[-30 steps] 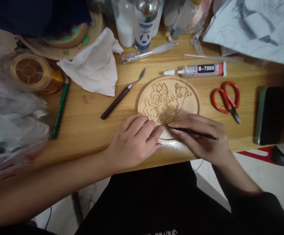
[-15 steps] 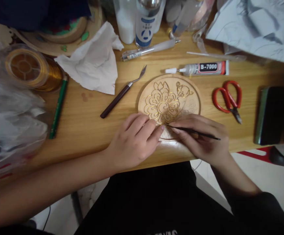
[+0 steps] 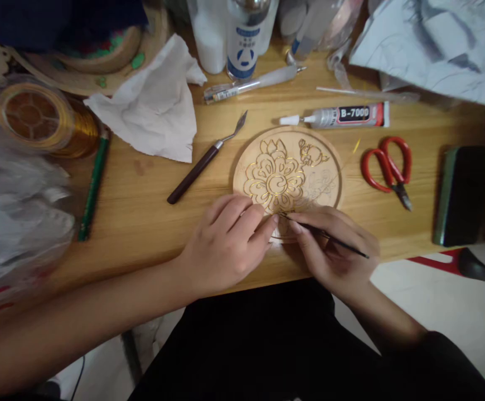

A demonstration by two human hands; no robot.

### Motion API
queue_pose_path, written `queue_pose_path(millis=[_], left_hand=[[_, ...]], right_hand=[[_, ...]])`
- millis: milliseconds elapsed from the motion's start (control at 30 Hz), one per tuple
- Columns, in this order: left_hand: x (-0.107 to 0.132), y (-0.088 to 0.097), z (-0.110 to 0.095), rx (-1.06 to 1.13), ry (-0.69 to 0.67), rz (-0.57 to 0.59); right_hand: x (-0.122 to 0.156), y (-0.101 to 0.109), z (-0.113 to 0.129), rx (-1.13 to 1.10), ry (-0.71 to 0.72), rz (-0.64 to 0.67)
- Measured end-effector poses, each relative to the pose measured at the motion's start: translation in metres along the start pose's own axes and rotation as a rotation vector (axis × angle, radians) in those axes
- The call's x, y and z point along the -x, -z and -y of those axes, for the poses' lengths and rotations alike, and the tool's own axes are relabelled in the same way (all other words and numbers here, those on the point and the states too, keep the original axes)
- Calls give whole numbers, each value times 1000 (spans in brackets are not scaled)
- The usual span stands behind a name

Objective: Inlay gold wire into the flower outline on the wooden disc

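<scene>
A round wooden board (image 3: 246, 159) with a raised rim lies by the table's near edge. Gold wire outlines a large flower (image 3: 276, 182) and a small figure (image 3: 313, 153) on it, beside pencil-drawn lines. My left hand (image 3: 232, 242) rests over the board's lower left, fingers curled and thumb tip pressed close to the index; whatever is between them is hidden. In my right hand (image 3: 336, 245) are thin black tweezers (image 3: 347, 245), held like a pen, their tip at the flower's lower edge near my left thumb. A fine gold wire (image 3: 356, 146) sticks out past the board's right rim.
Around the board lie a palette knife (image 3: 203, 168), a B-7000 glue tube (image 3: 347, 115), red-handled cutters (image 3: 393, 167) and a phone (image 3: 460, 195). Further left are a green pencil (image 3: 94, 189), a gold wire spool (image 3: 45, 120) and crumpled tissue (image 3: 154, 106). Bottles (image 3: 246, 42) stand behind.
My right hand has turned and shifted slightly left and down, with the tweezers' back end lower. The gold wire past the right rim now shows. My left hand stays nearly still on the board.
</scene>
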State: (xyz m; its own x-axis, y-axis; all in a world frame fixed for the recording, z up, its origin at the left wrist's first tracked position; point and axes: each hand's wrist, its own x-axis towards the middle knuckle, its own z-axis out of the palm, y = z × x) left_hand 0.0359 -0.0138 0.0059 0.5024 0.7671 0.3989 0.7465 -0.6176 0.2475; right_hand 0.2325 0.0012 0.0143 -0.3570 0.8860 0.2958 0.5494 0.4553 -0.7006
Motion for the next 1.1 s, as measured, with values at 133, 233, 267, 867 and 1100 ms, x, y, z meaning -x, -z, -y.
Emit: queue_pose_path(millis=[133, 233, 267, 867, 1100], left_hand=[[1, -2, 0, -57, -37, -34], [2, -3, 0, -111, -65, -53], [3, -3, 0, -122, -74, -58], [4, -3, 3, -54, -86, -27], [4, -3, 4, 19, -57, 18]], right_hand=[[5, -3, -2, -12, 14, -28], [6, -1, -3, -44, -30, -56], [6, 1, -4, -51, -51, -71], [2, 7, -7, -93, -3, -13], [0, 4, -7, -85, -11, -4]])
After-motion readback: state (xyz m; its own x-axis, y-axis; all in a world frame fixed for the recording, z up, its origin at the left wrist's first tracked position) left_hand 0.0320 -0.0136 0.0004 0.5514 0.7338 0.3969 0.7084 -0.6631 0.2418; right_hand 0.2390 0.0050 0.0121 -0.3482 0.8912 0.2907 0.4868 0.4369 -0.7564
